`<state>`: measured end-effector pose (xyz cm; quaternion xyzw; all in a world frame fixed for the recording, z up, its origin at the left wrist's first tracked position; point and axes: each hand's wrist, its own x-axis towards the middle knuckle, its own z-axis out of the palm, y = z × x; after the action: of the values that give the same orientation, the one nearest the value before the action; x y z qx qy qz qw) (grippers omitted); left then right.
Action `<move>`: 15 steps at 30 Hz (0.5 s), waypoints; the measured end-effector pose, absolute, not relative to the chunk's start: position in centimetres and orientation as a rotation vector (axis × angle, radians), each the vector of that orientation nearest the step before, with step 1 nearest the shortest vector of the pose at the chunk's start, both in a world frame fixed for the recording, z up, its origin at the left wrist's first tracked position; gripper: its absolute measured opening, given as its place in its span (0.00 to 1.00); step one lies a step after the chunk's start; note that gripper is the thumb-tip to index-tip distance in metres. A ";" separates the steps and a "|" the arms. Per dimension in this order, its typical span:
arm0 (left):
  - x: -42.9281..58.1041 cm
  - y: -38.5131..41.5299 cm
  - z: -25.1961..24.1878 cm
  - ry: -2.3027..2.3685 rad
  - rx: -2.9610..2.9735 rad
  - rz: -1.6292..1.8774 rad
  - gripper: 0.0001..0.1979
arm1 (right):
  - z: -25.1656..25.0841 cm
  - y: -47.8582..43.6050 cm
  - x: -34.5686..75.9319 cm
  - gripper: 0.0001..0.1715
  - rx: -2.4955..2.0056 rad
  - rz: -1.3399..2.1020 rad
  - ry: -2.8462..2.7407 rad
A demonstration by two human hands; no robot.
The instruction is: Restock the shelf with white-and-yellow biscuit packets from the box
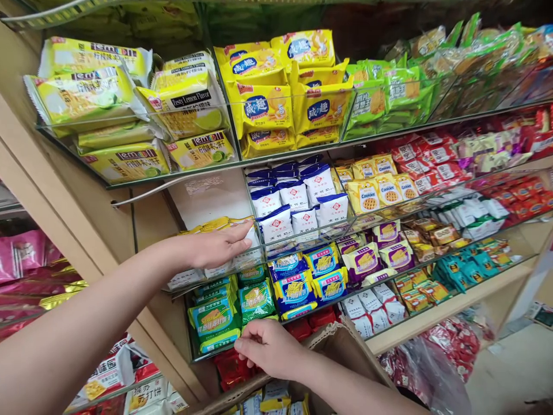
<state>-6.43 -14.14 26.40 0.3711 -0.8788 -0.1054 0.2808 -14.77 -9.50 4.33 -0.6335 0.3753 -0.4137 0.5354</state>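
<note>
My left hand (216,245) is stretched flat, palm down, over a row of white-and-yellow snack packets (211,225) in the left bin of the middle shelf. Its fingertips reach the glass divider beside the blue-and-white milk biscuit packets (276,225). Lower down, my right hand (270,349) hangs above a cardboard box (341,346), fingers loosely curled in with no item showing in them. Just left of it are green soda cracker packets (213,320) in the lower bin. Several blue, yellow and white packets (276,403) lie inside the box.
Glass-fronted shelves hold lemon biscuits (86,92), yellow packets (263,106) and green packets (389,92) above. A white cable (147,197) crosses by the wooden upright (86,242). A clear plastic bag (432,374) lies at the lower right.
</note>
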 end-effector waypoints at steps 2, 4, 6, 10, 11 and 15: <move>-6.3 -14.2 27.1 -2.758 1.112 -0.244 0.25 | 4.4 -9.4 -14.8 0.10 -1.520 -0.952 0.911; -6.1 -14.4 27.5 -3.044 1.225 -0.056 0.29 | 4.4 -9.2 -14.8 0.10 -1.537 -0.931 0.928; -5.8 -15.0 27.5 -3.089 1.290 0.112 0.32 | 4.5 -9.1 -14.8 0.10 -1.557 -0.922 0.938; -5.9 -16.3 26.8 -3.078 1.342 0.218 0.33 | 4.7 -9.0 -14.9 0.10 -1.599 -0.943 0.958; -6.0 -16.6 26.7 -3.075 1.359 0.232 0.33 | 4.7 -9.0 -14.9 0.10 -1.611 -0.945 0.966; -6.5 -16.7 26.6 -3.079 1.429 0.207 0.35 | 4.9 -9.1 -14.9 0.09 -1.637 -0.919 0.980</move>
<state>-6.49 -16.74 26.60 0.4166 -0.8978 0.0605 -0.1293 -14.93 -9.07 4.94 -0.6740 0.4033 -0.3783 0.4898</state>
